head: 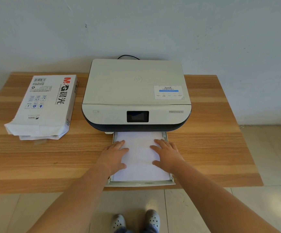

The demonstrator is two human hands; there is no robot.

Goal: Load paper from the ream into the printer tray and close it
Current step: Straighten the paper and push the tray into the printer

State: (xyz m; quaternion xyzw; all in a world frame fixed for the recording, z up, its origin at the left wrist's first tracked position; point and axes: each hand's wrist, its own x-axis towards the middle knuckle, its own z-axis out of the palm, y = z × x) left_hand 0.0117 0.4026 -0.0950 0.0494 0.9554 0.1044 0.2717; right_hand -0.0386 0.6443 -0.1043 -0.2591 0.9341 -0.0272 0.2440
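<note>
A white printer (pixel 136 95) with a dark base stands at the back middle of the wooden table (pixel 212 140). Its paper tray (pixel 141 183) is pulled out toward me over the table's front edge, and a stack of white paper (pixel 140 158) lies in it. My left hand (pixel 113 154) rests flat on the left side of the stack, fingers straight. My right hand (pixel 167 154) lies flat on the right side. The opened ream (pixel 44 105), a white wrapper with red and black print, lies to the left of the printer.
A black cable (pixel 128 56) runs behind the printer along the wall. Bare table stretches right of the printer and between ream and tray. Below the table edge are floor tiles and my grey shoes (pixel 136 221).
</note>
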